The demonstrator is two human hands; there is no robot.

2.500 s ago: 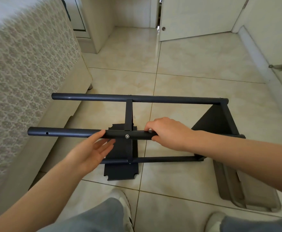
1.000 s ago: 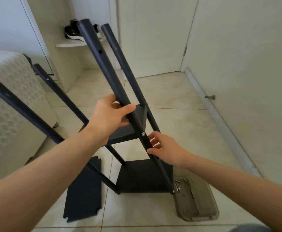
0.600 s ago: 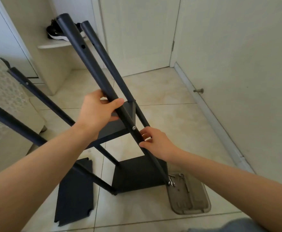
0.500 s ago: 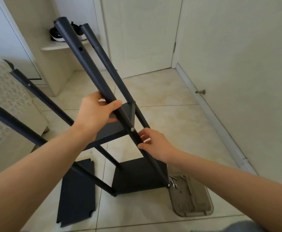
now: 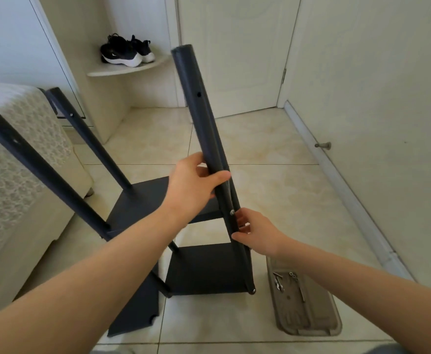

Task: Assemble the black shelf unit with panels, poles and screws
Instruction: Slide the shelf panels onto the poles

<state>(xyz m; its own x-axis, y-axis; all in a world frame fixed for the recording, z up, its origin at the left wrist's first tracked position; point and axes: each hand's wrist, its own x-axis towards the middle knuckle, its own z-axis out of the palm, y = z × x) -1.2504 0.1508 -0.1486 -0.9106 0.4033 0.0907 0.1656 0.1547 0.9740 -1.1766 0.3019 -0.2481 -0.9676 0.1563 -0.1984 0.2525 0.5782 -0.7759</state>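
Black matt tubes and flat panels make up the shelf unit (image 5: 204, 269), which stands on the tiled floor (image 5: 273, 154) with two panels fitted. The left hand (image 5: 194, 185) has its grip wrapped round the near pole (image 5: 204, 129) at mid-height. The right hand (image 5: 256, 235) pinches the same pole just below a silver screw (image 5: 232, 212). It looks stiff, light and a little wobbly, so the poles are best held, not the panel edges. A loose panel (image 5: 135, 315) and a grey tray (image 5: 308, 320) lie beside it.

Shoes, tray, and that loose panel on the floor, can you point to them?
shoes (image 5: 122, 51), head view, black top of the left shoe.
tray (image 5: 311, 320), head view, bare bottom at its near end.
loose panel (image 5: 137, 312), head view, flat face by its notched corner.
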